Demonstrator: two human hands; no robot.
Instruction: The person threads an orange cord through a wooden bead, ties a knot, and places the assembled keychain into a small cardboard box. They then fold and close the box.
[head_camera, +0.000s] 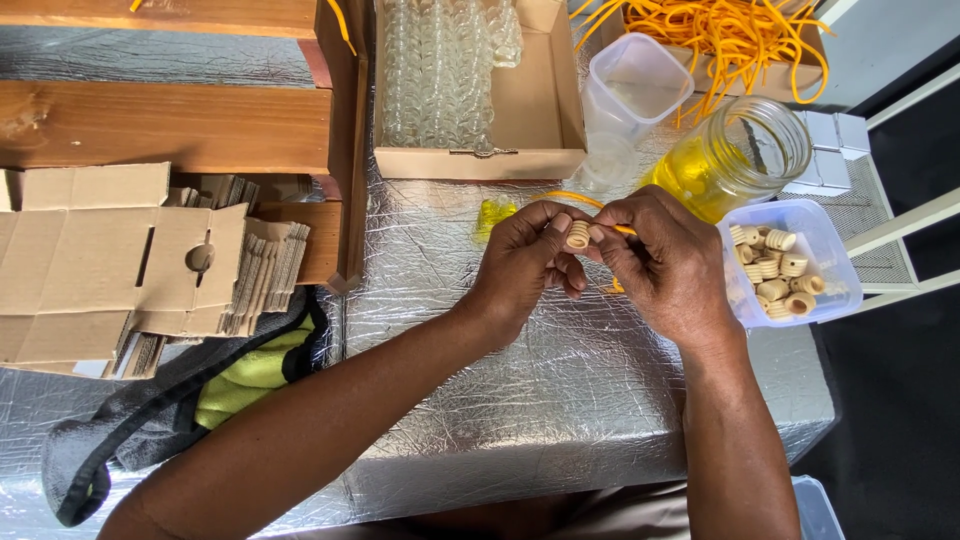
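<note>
At the centre of the frame, over a table wrapped in crinkled silver foil (560, 390), the left hand (520, 265) pinches a small ribbed wooden bead (578, 235) between thumb and fingertips, while the right hand (665, 262) is closed on a thin orange cord (570, 197) whose end meets the bead's hole. A slip looks likely here: the bead is small and held only by the fingertips, so it could drop and roll off the foil's slick, uneven surface, or the soft cord end could fray and miss the hole. Just right of the hands sits a clear plastic tub (830, 240) of more such beads, close to the table's edge, where an elbow could knock it. Behind it, a glass jar (735, 155) of yellow liquid lies tilted beside an empty plastic container (635, 85). Further up, a cardboard box (535, 110) holds rows of small clear bottles, and a box of loose orange cords (730, 35) fills the upper right. Flattened cardboard blanks (95, 265) and wooden planks (160, 125) occupy the left, over a grey and yellow cloth (240, 375). The floor at the right is dark.
</note>
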